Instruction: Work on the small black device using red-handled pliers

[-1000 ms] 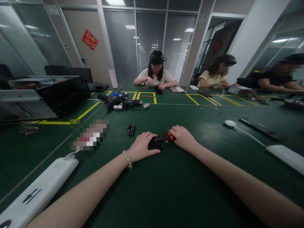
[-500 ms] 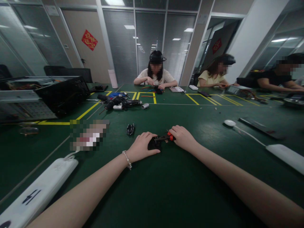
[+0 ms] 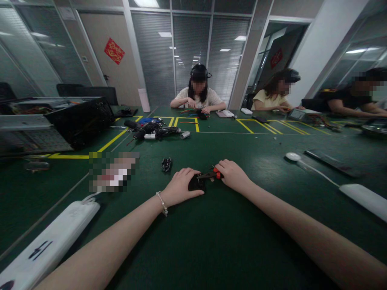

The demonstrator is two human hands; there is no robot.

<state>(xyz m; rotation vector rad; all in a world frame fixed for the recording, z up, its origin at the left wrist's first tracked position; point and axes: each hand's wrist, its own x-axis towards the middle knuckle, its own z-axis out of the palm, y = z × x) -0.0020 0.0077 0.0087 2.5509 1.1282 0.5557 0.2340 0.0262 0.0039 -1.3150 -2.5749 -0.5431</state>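
White strip point(image 3: 45, 247) with black marking, near left. PC case point(image 3: 83, 123) behind it, dark panel facing the table's middle. Pixelated patch beside the strip's cord. Pink bottle point(image 3: 144, 100) upright at far edge. Tool pile point(image 3: 151, 129) in front of it, dark, tangled. Small black block point(image 3: 166, 164) alone on green table point(image 3: 193, 249), just beyond left hand point(image 3: 179, 187). Left hand: half curled, fingers and thumb round black part point(image 3: 196, 185), steadying it on the table, center. Pliers point(image 3: 207, 176): nose at the part's top; can't tell if jaws are closed on anything. Right hand point(image 3: 232, 175): fingers closed round the red handles. Well apart to the right: white puck point(image 3: 292, 157) with cord, dark slab point(image 3: 331, 163), second white strip point(image 3: 365, 197). Co-workers seated across, far right too.
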